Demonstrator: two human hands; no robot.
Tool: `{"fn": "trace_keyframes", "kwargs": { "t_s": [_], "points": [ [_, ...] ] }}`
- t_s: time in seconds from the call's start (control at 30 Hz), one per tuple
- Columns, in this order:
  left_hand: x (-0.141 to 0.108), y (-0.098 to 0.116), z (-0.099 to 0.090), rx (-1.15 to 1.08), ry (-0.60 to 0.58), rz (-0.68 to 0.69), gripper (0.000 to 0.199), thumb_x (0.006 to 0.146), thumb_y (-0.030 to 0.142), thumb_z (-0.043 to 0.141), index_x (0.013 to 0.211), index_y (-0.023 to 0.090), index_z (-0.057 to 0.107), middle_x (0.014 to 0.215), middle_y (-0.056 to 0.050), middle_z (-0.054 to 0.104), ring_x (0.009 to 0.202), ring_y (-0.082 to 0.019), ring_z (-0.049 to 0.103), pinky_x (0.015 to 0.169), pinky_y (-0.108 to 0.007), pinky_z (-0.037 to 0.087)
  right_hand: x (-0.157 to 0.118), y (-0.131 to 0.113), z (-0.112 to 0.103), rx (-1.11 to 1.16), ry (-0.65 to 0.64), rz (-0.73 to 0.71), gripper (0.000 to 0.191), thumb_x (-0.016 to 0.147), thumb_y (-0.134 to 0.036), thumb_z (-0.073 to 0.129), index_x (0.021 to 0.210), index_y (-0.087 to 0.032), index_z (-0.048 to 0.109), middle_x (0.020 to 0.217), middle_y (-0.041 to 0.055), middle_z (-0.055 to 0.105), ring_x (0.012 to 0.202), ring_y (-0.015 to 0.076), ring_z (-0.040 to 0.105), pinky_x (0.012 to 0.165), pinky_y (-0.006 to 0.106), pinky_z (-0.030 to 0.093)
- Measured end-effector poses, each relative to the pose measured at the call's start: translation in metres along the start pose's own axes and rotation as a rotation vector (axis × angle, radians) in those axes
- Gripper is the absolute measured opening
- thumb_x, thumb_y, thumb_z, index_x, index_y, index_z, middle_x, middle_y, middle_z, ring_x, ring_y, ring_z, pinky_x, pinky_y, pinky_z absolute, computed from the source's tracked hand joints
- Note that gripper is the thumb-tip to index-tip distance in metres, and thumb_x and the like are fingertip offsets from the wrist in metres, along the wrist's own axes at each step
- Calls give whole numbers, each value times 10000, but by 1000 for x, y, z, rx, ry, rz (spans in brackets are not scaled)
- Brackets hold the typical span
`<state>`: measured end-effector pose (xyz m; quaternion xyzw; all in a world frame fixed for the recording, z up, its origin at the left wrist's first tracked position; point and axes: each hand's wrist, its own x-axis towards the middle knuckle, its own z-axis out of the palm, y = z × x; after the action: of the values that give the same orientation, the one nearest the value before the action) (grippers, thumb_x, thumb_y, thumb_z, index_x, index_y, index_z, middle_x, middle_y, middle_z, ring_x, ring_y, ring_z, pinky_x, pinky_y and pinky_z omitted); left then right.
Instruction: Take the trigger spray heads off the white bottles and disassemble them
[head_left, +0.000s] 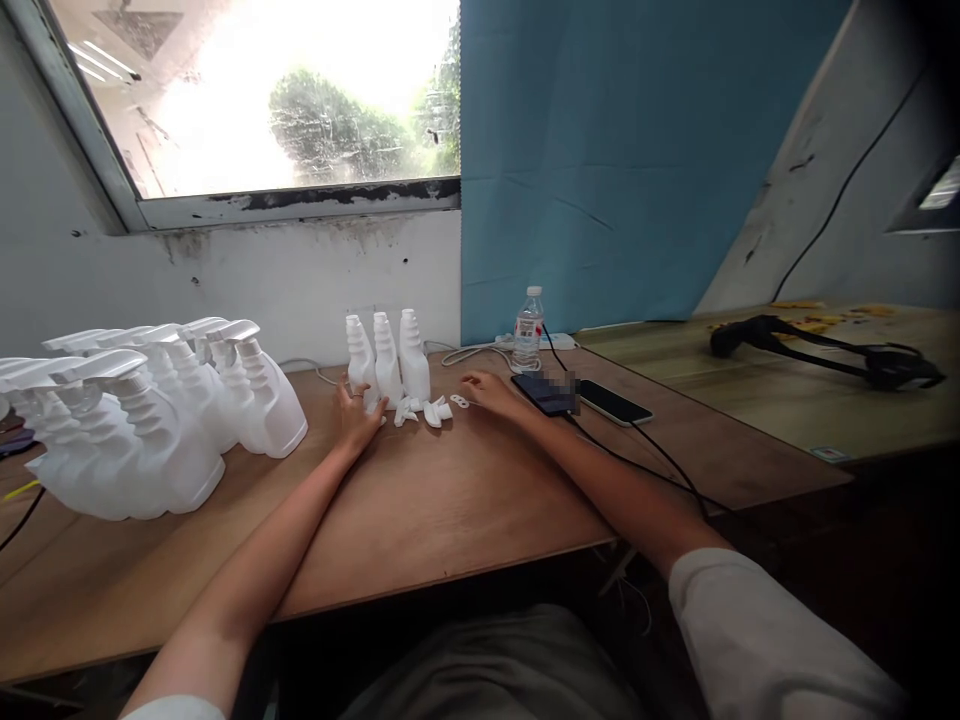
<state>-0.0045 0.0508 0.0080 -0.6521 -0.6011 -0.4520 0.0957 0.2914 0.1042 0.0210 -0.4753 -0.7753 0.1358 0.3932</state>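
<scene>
Three white bottles without spray heads stand in a row near the wall: a left one (361,350), a middle one (386,362) and a right one (414,358). My left hand (358,415) is at the base of the left bottle, fingers apart, thumb near the middle one. White trigger pieces (435,412) lie in front of the bottles. Small flat white pieces (460,401) rest to their right. My right hand (486,390) is beside these flat pieces, low over the table, its fingers bent; whether it holds anything is too small to tell.
Many white spray bottles with heads (157,430) crowd the table's left. A clear water bottle (528,335) stands behind two phones (615,402) with black cables. A black strap-like object (795,350) lies on the right-hand table (750,410).
</scene>
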Motion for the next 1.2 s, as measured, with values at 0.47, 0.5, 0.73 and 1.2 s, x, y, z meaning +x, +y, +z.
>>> {"fn": "trace_keyframes", "kwargs": {
  "t_s": [0.47,0.5,0.73,1.2],
  "points": [
    [-18,-22,-38,98,-200,37,403,839,451,513,1118,182,621,1181,-146,552,1135,-350,497,956,-488,397,-24,11,-1,-384,-250,-187,276,897,-205,518,1118,-212,683,1235,112,592,1177,285,474,980,427,343],
    [-17,-24,-37,89,-219,18,395,843,465,499,1086,185,637,1151,-141,570,1105,-340,522,942,-475,408,-24,11,-1,-394,-255,-195,260,894,-208,527,1096,-206,691,1230,112,594,1172,284,473,978,424,340],
    [-15,-28,-32,-93,-370,-38,313,793,484,560,860,186,630,831,-66,665,810,-236,616,746,-328,457,-24,4,-4,-442,-256,-220,182,881,-263,578,965,-178,714,1106,112,656,1118,266,499,949,392,340],
    [-38,23,-33,-646,-604,279,598,740,378,713,1239,213,428,951,-22,558,795,-130,541,736,-247,460,-31,-31,-11,-338,-116,-290,131,800,-156,574,737,-113,681,713,93,686,628,170,589,615,251,385]
  ]
}}
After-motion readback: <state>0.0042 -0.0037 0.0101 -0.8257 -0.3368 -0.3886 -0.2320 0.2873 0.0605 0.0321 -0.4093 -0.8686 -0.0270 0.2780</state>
